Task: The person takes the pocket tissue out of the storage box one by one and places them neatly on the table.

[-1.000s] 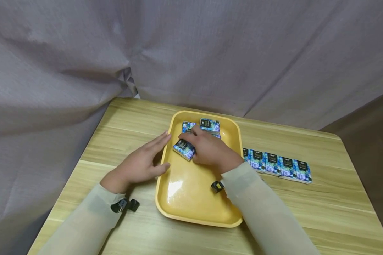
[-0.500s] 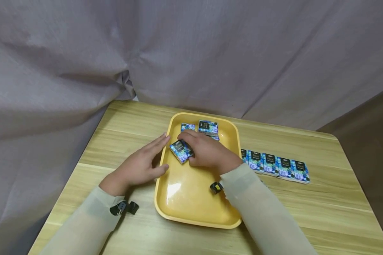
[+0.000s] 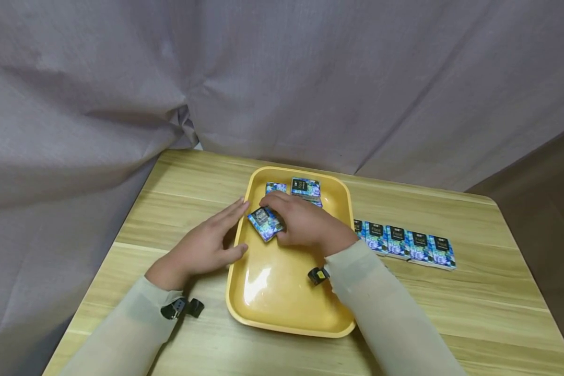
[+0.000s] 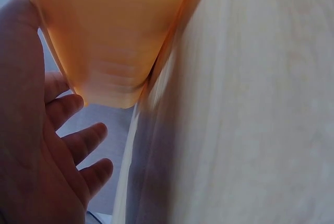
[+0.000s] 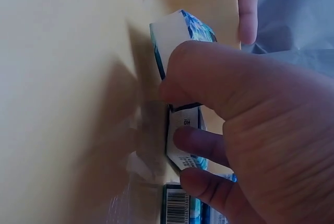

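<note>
Inside a yellow tray (image 3: 286, 303) my right hand (image 3: 305, 222) pinches a blue floral tissue pack (image 3: 265, 223) with a black label, held tilted near the left wall. In the right wrist view, thumb and fingers lie along the pale side of this tissue pack (image 5: 171, 33). Behind the hand are a partly hidden tissue pack (image 3: 275, 187) and a small stack of packs (image 3: 305, 187). My left hand (image 3: 199, 248) rests on the tray's left rim with fingers extended; the left wrist view shows its fingertips along the tray's outer edge (image 4: 104, 51).
Right of the tray, several matching tissue packs (image 3: 398, 241) lie in a row on the wooden table (image 3: 474, 308), its left end hidden behind the tray. A grey curtain (image 3: 282, 83) hangs behind the table and at its left side.
The pack in my right hand has shifted slightly left, towards the tray's left wall, and tilted more. My left hand stays on the rim.
</note>
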Tool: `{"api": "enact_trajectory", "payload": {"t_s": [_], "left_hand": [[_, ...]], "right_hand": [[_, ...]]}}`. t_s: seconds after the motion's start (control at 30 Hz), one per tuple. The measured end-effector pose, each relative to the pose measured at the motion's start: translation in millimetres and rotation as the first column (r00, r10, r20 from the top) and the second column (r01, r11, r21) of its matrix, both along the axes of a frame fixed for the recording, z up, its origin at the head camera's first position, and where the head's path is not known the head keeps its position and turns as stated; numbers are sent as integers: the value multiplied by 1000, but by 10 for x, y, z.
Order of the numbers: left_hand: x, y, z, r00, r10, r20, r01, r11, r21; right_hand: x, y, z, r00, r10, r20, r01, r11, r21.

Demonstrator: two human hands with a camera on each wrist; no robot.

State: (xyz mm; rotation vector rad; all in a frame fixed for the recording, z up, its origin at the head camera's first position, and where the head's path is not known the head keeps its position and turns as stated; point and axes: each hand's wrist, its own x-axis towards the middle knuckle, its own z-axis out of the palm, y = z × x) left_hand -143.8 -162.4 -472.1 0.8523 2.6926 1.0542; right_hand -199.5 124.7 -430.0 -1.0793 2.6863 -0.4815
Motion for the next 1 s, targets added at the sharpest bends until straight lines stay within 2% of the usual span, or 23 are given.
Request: {"api": "enact_trajectory", "payload": {"t_s": [0.27, 0.47, 0.63, 1.0], "left_hand": [[-9, -8, -2, 1000, -1, -6, 1, 1000, 0], [-5, -15, -18, 1000, -3, -12, 3, 1000, 1], [-7, -24, -29, 1000, -4, -16, 4, 1000, 4], [-9, -47, -20, 1000, -6, -7, 6, 1000, 0]], "right_hand": [[-5, 7, 72, 1000, -1, 26, 1, 1000, -3], [9, 56, 188, 996, -65, 62, 65, 998, 11], [29, 115, 286, 990, -108, 86, 111, 993, -32], [77, 158, 422, 989, -109, 96, 116, 991, -69]]}}
